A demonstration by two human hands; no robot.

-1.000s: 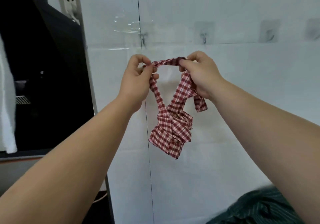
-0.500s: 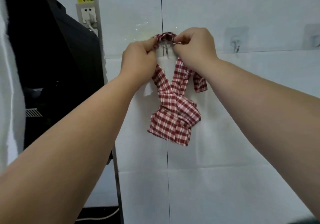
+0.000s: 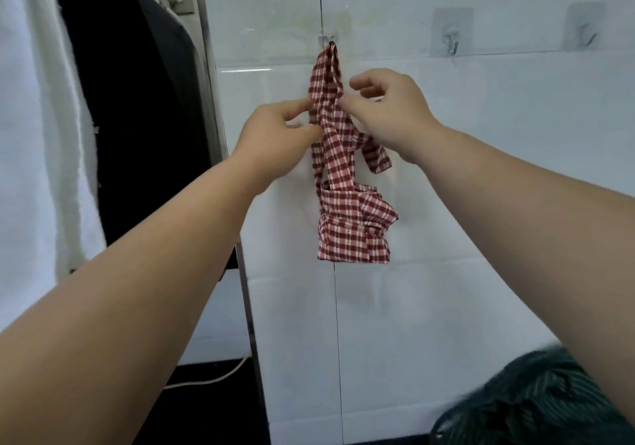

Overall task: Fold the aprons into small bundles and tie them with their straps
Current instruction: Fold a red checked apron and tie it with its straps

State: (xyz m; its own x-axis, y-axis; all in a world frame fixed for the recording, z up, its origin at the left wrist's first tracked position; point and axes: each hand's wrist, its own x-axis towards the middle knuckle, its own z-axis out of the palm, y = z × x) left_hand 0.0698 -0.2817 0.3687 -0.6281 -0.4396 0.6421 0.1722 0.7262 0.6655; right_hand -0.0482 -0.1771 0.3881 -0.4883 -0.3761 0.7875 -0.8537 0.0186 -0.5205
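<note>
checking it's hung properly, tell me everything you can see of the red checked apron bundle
The red checked apron bundle is soft red-and-white cloth, folded small and bound by its own strap. Its strap loop hangs on a wall hook, one loose strap end sticking out right. The left hand and right hand touch the loop's sides; any pinch is unclear.

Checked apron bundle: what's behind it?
White wall tile and a dark vertical seam show above and below the checked apron bundle; the stretch between is covered. Its strap loop hides most of the hook.
</note>
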